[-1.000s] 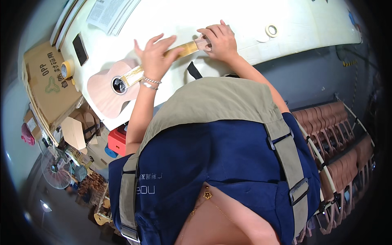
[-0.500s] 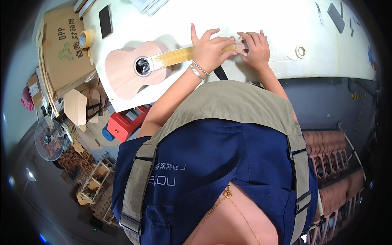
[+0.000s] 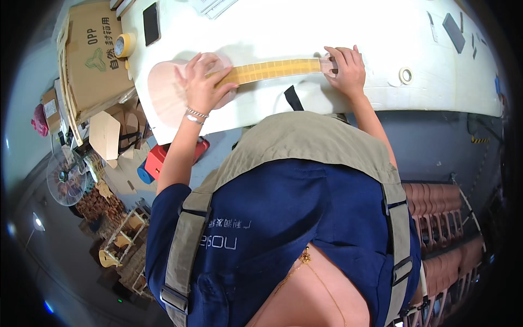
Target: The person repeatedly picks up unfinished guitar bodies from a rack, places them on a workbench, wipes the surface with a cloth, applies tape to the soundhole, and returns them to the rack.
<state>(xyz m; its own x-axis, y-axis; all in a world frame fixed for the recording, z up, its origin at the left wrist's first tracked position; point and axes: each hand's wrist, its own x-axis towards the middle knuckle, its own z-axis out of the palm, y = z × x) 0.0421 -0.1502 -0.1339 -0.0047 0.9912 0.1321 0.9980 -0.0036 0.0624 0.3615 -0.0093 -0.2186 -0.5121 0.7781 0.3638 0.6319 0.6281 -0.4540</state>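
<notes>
An unfinished pale wooden ukulele (image 3: 163, 98) lies face up on the white table (image 3: 305, 27), its body to the left and its headstock to the right. Yellow tape (image 3: 278, 70) covers the fretboard. My left hand (image 3: 204, 87) lies with fingers spread where the neck meets the body, hiding the sound hole. Its thumb and a finger lie over the left end of the tape. At the other end, my right hand (image 3: 347, 71) has its fingers curled over the headstock (image 3: 327, 65), partly covering it. The ukulele's body looks blurred.
A yellow tape roll (image 3: 125, 44) and a phone (image 3: 152, 24) are at the left, beside a cardboard box (image 3: 90, 65). Another tape roll (image 3: 405, 76) and a dark flat block (image 3: 453, 32) lie right. Below the table's left edge is a red stool (image 3: 158, 159).
My left hand has slid left along the neck from near the headstock to the body, covering the sound hole. My right hand stays at the headstock. The whole view has shifted slightly.
</notes>
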